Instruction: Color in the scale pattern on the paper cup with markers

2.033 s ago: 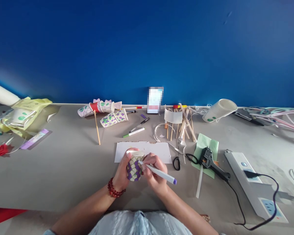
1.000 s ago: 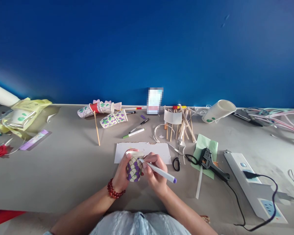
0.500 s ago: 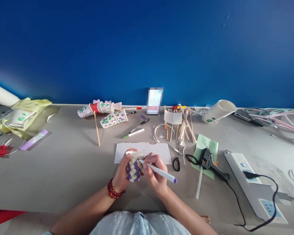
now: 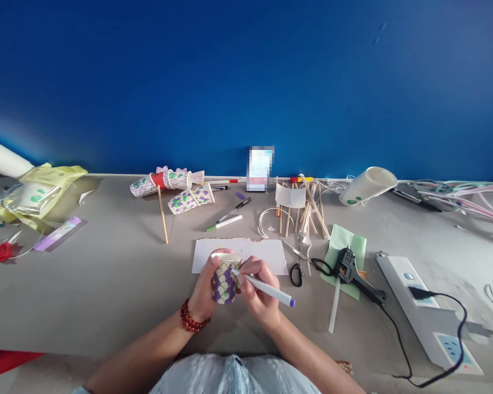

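Wrapped round a paper cup point(image 4: 224, 285) is my left hand point(image 4: 204, 287), a red bead bracelet on its wrist. Scales outlined on the cup's side are partly coloured purple and green. My right hand point(image 4: 261, 293) pinches a white marker point(image 4: 271, 290) with a purple end, and the marker's tip touches the cup's side near the rim. Beneath and behind the cup lies a white sheet of card point(image 4: 267, 254). Right of my right hand are black-handled scissors point(image 4: 296, 275), with their blades pointing away.
A black glue gun point(image 4: 347, 268) rests on green paper point(image 4: 355, 241), beside a power strip point(image 4: 406, 295). Wooden sticks point(image 4: 312, 213), pens point(image 4: 230, 221), decorated cups point(image 4: 191, 200) and stacked white cups point(image 4: 365, 186) lie farther back. A phone point(image 4: 260, 168) leans against the blue wall.
The cup is tipped slightly, its rim a little higher. The marker's tip has shifted slightly down on the cup's side. Both hands keep their holds.
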{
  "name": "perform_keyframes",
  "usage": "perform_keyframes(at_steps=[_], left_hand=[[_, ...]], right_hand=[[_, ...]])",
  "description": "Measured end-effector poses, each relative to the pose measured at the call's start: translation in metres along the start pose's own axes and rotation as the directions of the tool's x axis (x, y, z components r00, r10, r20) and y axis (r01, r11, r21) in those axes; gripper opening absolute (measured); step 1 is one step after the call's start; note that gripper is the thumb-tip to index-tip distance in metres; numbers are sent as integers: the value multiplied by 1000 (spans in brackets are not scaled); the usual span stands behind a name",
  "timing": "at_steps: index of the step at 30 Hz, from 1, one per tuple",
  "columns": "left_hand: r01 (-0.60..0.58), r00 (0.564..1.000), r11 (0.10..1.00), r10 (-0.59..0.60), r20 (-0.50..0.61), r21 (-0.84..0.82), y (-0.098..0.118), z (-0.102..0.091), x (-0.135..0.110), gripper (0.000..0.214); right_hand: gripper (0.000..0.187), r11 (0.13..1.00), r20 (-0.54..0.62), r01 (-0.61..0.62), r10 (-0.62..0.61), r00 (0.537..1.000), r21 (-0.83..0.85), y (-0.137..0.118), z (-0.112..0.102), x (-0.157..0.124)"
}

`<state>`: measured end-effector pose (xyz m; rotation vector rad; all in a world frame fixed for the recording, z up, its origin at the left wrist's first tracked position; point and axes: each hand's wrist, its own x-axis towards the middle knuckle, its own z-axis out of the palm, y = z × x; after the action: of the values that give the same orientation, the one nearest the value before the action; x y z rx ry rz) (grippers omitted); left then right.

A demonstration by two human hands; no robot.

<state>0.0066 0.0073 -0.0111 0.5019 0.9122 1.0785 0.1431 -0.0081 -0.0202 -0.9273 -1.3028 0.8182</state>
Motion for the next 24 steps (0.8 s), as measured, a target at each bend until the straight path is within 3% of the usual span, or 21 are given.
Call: perform_keyframes(at_steps=[24], left_hand=[[47, 999, 999, -47, 21, -15, 3, 2, -1, 44]], right_hand=[[18, 999, 0, 10, -10, 1000, 42, -2, 0, 2]])
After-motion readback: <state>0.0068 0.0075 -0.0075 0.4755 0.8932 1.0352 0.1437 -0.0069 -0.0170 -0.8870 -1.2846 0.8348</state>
